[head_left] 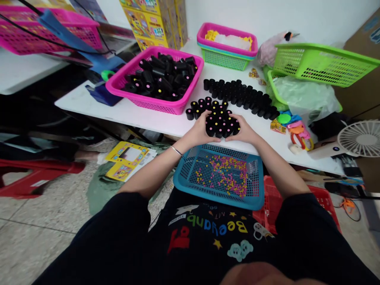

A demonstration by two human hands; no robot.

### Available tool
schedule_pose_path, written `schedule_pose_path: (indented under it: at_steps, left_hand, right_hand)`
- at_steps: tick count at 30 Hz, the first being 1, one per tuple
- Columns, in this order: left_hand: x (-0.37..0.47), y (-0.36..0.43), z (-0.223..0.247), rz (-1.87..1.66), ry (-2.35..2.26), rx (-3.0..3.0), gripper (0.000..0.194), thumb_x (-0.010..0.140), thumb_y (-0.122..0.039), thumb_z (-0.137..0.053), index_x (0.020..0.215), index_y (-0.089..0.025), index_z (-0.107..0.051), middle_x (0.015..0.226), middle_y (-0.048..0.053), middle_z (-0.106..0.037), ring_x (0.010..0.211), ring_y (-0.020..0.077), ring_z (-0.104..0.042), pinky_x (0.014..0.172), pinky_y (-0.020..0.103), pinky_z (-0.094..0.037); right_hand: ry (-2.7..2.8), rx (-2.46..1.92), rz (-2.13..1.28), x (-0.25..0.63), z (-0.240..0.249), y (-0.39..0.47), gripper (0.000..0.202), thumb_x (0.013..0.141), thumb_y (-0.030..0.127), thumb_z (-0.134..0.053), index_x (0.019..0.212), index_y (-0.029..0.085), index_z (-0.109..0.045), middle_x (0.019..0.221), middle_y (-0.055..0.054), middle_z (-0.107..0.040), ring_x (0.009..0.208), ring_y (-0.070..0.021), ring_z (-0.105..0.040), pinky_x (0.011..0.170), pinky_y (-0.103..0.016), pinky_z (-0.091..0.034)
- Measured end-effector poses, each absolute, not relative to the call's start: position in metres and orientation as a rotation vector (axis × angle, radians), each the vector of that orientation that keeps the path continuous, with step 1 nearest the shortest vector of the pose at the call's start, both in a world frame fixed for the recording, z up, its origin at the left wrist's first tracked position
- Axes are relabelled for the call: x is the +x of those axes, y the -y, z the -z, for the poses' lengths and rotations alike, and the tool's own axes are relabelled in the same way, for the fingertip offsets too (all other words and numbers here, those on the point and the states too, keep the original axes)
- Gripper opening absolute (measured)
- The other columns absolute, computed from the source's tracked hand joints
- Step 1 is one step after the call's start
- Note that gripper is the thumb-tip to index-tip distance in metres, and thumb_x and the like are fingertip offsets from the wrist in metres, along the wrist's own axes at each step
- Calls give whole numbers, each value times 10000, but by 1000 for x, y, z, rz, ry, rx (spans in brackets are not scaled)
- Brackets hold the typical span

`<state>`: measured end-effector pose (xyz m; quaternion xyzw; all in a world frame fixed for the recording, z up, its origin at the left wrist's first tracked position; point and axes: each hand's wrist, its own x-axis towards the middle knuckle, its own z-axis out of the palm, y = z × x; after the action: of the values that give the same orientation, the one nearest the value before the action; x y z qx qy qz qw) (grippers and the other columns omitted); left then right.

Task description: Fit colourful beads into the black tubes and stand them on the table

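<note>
On the white table, upright black cylinders with pink or yellow dots on top stand packed in a cluster. My left hand curves round the left side of this cluster, and my right hand cups its right side, so the cylinders are squeezed between them. Several more dotted cylinders stand just behind and to the left. Farther back, a slanting band of plain black cylinders without visible dots stands upright. Below my hands, a blue basket holds many small pink and yellow pieces.
A pink basket of loose black cylinders stands left. Stacked baskets sit at the back, green baskets at the right. A white fan and coloured tape rolls lie near the right edge. Yellow boxes are stacked behind.
</note>
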<state>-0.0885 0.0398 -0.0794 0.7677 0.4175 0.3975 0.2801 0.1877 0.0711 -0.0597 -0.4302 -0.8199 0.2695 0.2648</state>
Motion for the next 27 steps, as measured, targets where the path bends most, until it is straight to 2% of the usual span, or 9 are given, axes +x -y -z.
schedule_pose_path:
  at_steps: [4, 8, 12, 20, 23, 25, 27]
  left_hand:
    - [-82, -44, 76, -1037, -1108, 2090, 1199, 547, -522, -1048, 1506, -172, -420, 1558, 246, -514, 1475, 435, -508, 1264, 636, -409]
    - [-80, -44, 70, -995, -1115, 2118, 1028, 607, -490, -1016, 1453, -180, -523, 1489, 195, -580, 1428, 394, -553, 1255, 619, -430]
    - [-81, -43, 63, -966, -1087, 2131, 927, 636, -475, -978, 1415, -187, -568, 1457, 168, -613, 1395, 378, -580, 1242, 615, -447]
    - [-88, -41, 56, -945, -947, 2099, 888, 638, -492, -971, 1413, -238, -617, 1461, 140, -614, 1413, 373, -573, 1265, 612, -417]
    - [-89, -40, 55, -923, -910, 2084, 858, 607, -503, -995, 1354, -242, -661, 1522, 151, -554, 1485, 393, -515, 1289, 606, -391]
    - [-88, -41, 54, -895, -893, 2076, 904, 556, -503, -1020, 1344, -235, -666, 1571, 167, -508, 1516, 411, -479, 1295, 606, -384]
    - [-88, -43, 52, -877, -866, 2070, 953, 521, -504, -1031, 1352, -224, -657, 1540, 176, -535, 1490, 414, -503, 1282, 608, -399]
  right_hand:
    - [2232, -1157, -744, 184, 58, -66, 1166, 544, 484, -1054, 1544, 225, -512, 1587, -210, -533, 1473, -434, -505, 1239, -656, -412]
    - [2217, -1151, -747, 184, 59, -63, 1119, 599, 523, -1019, 1539, 195, -508, 1566, -217, -559, 1460, -431, -524, 1251, -661, -393]
    - [2199, -1111, -793, 185, 58, -60, 1121, 590, 583, -1012, 1532, 224, -522, 1562, -193, -577, 1472, -436, -521, 1275, -661, -367]
    - [2238, -987, -876, 177, 49, -50, 1028, 666, 635, -963, 1533, 272, -544, 1571, -157, -584, 1460, -428, -544, 1264, -666, -394]
    - [2267, -982, -894, 177, 48, -51, 1047, 645, 622, -980, 1539, 290, -546, 1624, -150, -530, 1514, -433, -487, 1283, -667, -369]
    - [2290, -993, -915, 178, 48, -54, 1092, 602, 598, -1008, 1544, 300, -545, 1660, -145, -489, 1552, -442, -438, 1306, -672, -328]
    - [2308, -1014, -930, 179, 49, -57, 1129, 578, 584, -1021, 1557, 302, -533, 1687, -146, -455, 1584, -447, -391, 1322, -678, -288]
